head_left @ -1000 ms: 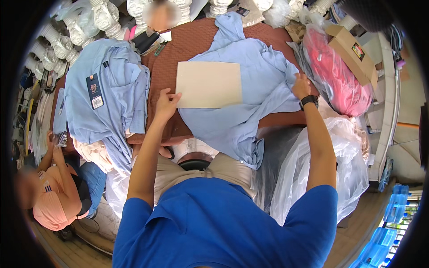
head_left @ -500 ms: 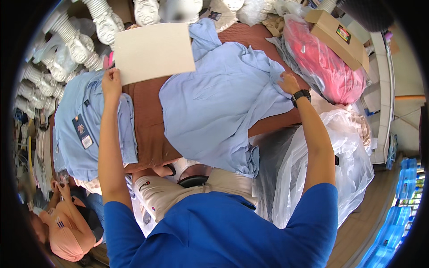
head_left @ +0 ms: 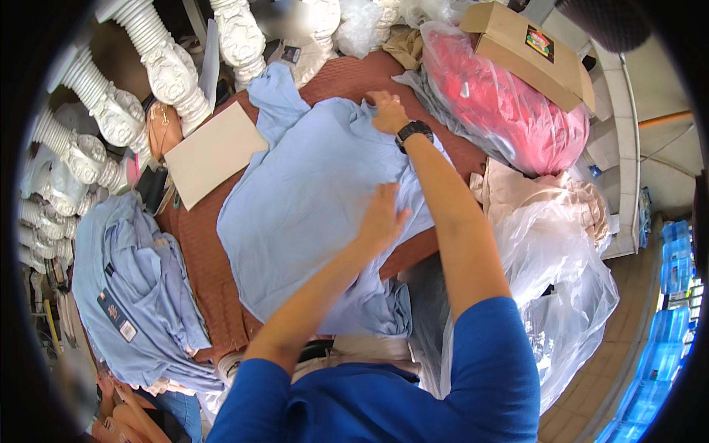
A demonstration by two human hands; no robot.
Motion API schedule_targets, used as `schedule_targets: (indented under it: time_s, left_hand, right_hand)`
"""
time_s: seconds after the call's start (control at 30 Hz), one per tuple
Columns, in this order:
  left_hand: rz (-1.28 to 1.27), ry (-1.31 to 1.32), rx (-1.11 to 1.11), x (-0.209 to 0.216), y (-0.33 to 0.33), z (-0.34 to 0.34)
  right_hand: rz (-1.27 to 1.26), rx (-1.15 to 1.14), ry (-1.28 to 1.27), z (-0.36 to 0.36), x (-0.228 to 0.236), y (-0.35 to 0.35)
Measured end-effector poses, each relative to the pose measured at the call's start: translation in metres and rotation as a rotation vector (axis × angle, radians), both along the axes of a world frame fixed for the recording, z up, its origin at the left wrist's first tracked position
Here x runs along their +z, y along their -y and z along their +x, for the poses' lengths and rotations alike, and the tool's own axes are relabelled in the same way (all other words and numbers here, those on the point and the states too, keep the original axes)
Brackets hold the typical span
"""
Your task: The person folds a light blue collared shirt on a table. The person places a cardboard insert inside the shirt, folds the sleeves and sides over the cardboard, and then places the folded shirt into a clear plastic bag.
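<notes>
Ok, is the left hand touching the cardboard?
Apart. The head view shows a wide stretch of light-blue shirt between the left hand and the cardboard.

Left hand (head_left: 382, 223): slight motion blur, hides part of the light-blue shirt (head_left: 295, 207); cloth contact hard to judge. Right hand (head_left: 388, 114): covers a shirt edge, grip unclear. Wearer's blue top (head_left: 362, 417) cut by lower edge. Co-worker (head_left: 133, 421), lower left: mostly cropped, face blurred. White balusters (head_left: 240, 33) cropped at upper edge. Hang tag (head_left: 117, 316): print too small. Cardboard box (head_left: 517, 55) hides some bagged pink clothes (head_left: 480, 103); shiny plastic masks details. Blue jugs (head_left: 665, 332) cut at right rim. Dark object (head_left: 605, 22), upper right: cropped, kind unclear.
</notes>
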State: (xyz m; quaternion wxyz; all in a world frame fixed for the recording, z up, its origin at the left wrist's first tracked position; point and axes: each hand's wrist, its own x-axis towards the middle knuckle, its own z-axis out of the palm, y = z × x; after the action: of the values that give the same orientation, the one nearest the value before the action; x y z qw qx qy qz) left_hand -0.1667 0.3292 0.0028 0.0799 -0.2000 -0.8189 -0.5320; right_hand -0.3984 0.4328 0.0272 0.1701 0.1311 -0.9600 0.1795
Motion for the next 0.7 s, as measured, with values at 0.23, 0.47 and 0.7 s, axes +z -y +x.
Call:
schedule_targets:
  time_s: [0.23,0.47,0.7]
  left_hand:
    - [0.071,0.577,-0.161,0.000,0.003,0.000]
    - [0.406,0.225,-0.073,0.117,0.145,0.055]
    - [-0.488,0.330,0.136,0.091,0.291,0.113]
  right_hand:
    - [0.133,0.255,0.169,-0.024,0.010,-0.018]
    - [-0.760,0.166,0.249,-0.017,0.105,-0.077]
    - [-0.280,-0.043,0.368,0.009,0.059,-0.110]
